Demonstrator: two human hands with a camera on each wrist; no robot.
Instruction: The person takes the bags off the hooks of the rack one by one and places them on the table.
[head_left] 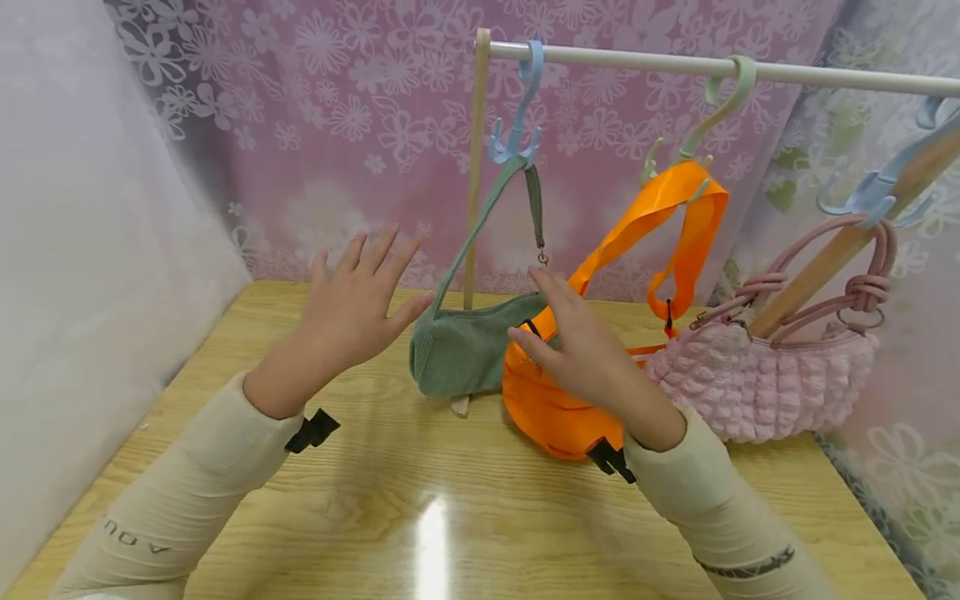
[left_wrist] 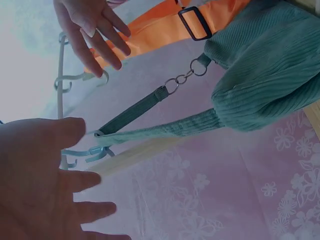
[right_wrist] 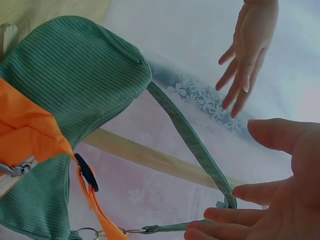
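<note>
A green corduroy shoulder bag [head_left: 465,346] hangs by its strap from a blue hook hanger [head_left: 517,125]. My left hand [head_left: 348,308] is held in the air left of this bag, fingers spread, holding nothing. In front of the orange bag [head_left: 555,408] my right hand [head_left: 581,350] is raised with fingers extended and nothing gripped. The orange bag hangs by a wide strap from a green hanger [head_left: 720,108] and overlaps the green bag's right side. The right wrist view shows the green bag [right_wrist: 85,70] beyond the spread right hand [right_wrist: 270,190].
A pink puffy bag [head_left: 765,383] hangs at the right from another blue hanger [head_left: 877,183]. The white rail [head_left: 637,60] rests on wooden posts [head_left: 476,183] above the wooden table [head_left: 360,517]. A flowered pink cloth [head_left: 322,125] covers the back.
</note>
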